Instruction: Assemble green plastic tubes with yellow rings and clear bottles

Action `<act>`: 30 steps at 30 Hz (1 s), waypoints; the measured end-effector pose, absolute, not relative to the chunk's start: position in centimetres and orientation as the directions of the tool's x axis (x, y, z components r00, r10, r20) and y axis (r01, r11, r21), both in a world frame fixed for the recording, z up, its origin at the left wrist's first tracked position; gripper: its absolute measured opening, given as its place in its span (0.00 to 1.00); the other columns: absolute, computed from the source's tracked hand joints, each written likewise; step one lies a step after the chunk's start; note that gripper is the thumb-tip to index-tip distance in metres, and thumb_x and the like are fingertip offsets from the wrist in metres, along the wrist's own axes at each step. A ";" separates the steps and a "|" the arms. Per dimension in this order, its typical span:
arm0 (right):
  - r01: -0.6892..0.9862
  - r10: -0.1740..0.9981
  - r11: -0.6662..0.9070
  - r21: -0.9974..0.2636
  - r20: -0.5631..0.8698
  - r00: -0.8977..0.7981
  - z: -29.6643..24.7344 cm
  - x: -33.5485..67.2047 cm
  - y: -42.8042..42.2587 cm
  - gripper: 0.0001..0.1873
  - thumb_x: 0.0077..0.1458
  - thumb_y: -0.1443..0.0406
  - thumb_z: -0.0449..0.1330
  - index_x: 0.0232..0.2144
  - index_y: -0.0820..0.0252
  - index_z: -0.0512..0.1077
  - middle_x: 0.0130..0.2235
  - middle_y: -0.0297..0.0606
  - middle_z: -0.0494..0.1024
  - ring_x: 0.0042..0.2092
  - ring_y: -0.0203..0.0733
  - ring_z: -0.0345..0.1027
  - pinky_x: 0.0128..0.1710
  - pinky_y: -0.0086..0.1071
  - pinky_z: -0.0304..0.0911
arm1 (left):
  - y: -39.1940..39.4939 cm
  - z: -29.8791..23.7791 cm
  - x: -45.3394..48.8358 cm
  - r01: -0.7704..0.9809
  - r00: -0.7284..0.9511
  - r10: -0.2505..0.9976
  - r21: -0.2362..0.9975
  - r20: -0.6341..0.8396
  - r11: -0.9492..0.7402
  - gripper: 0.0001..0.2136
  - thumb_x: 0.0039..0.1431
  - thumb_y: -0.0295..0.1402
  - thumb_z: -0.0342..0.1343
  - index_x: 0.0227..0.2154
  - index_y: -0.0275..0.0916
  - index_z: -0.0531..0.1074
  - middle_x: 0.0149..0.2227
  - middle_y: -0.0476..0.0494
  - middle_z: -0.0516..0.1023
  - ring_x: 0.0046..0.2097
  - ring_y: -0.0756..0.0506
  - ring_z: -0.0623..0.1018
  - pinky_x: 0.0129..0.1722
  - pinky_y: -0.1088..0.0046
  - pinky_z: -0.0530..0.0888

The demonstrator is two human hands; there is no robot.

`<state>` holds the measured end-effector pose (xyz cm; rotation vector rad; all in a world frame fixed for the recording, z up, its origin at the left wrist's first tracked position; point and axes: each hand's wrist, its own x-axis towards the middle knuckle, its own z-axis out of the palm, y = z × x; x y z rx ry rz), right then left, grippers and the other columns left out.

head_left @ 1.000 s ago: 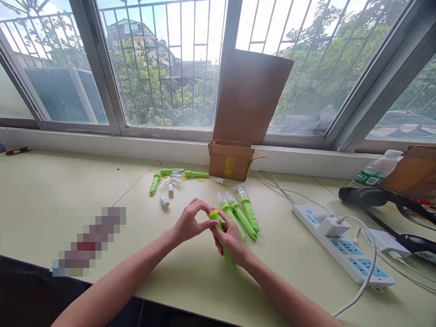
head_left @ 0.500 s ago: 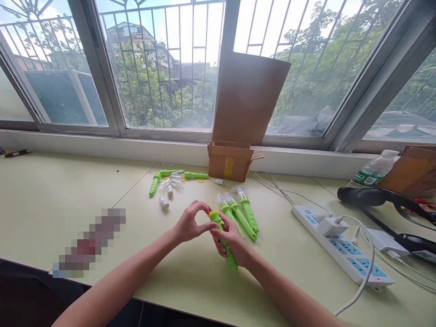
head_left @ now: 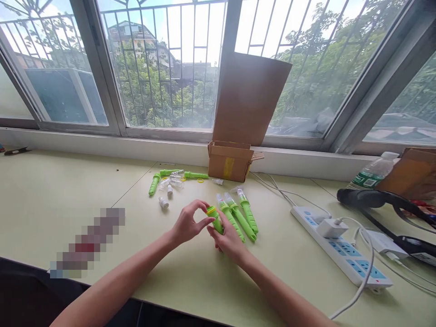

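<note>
My right hand (head_left: 230,240) grips a green plastic tube (head_left: 215,218) with a yellow ring at its top end, held over the pale green table (head_left: 61,200). My left hand (head_left: 188,223) is curled beside the tube's top, thumb and fingertips near the yellow ring; whether they touch it I cannot tell. Just right of the hands lie three finished green tubes with clear caps (head_left: 240,213). Further back on the left sit loose green tubes, clear caps and small white parts (head_left: 169,180).
A small open cardboard box (head_left: 229,160) stands by the window sill with a cardboard sheet (head_left: 250,97) leaning behind it. A white power strip (head_left: 340,247) with plugged cables lies at the right, beside black headphones (head_left: 378,200) and a water bottle (head_left: 373,172).
The green tube has tilted flatter and moved slightly back toward the three finished tubes; my right hand now covers more of it. My left hand's fingers have opened a little from the tube's top.
</note>
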<state>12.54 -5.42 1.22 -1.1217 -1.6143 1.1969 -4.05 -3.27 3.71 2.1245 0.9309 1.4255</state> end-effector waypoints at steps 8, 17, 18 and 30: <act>0.346 0.942 0.325 -0.880 0.270 -0.198 1.2 12.6 -5.6 0.11 0.55 0.60 0.55 0.40 0.57 0.68 0.25 0.30 0.65 0.26 0.38 0.58 0.26 0.31 0.54 | -2.9 3.5 -4.1 0.379 0.146 0.700 0.615 0.699 -0.692 0.08 0.55 0.35 0.60 0.32 0.39 0.67 0.39 0.43 0.76 0.41 0.46 0.76 0.43 0.65 0.73; 0.195 0.958 0.239 -0.951 0.198 -0.205 0.5 12.6 -5.1 0.09 0.52 0.58 0.57 0.32 0.57 0.67 0.22 0.26 0.56 0.22 0.34 0.50 0.22 0.29 0.47 | -2.5 3.1 -4.1 0.391 0.186 0.690 0.592 0.699 -0.705 0.09 0.54 0.35 0.61 0.33 0.39 0.66 0.40 0.43 0.75 0.40 0.47 0.76 0.42 0.66 0.74; 0.173 0.961 0.216 -0.961 0.178 -0.212 0.4 12.6 -5.1 0.10 0.52 0.58 0.58 0.33 0.57 0.67 0.21 0.26 0.56 0.21 0.33 0.49 0.21 0.28 0.47 | -2.5 3.1 -4.1 0.390 0.188 0.686 0.587 0.703 -0.709 0.10 0.54 0.35 0.61 0.33 0.39 0.66 0.40 0.43 0.75 0.40 0.47 0.76 0.42 0.66 0.74; -0.012 0.941 -0.031 -0.999 -0.025 -0.337 0.7 12.8 -5.2 0.12 0.52 0.56 0.59 0.35 0.56 0.65 0.16 0.21 0.59 0.13 0.27 0.45 0.10 0.24 0.42 | -2.1 2.8 -4.3 0.363 0.214 0.668 0.577 0.713 -0.732 0.12 0.52 0.36 0.63 0.33 0.39 0.66 0.40 0.42 0.76 0.39 0.47 0.77 0.41 0.65 0.76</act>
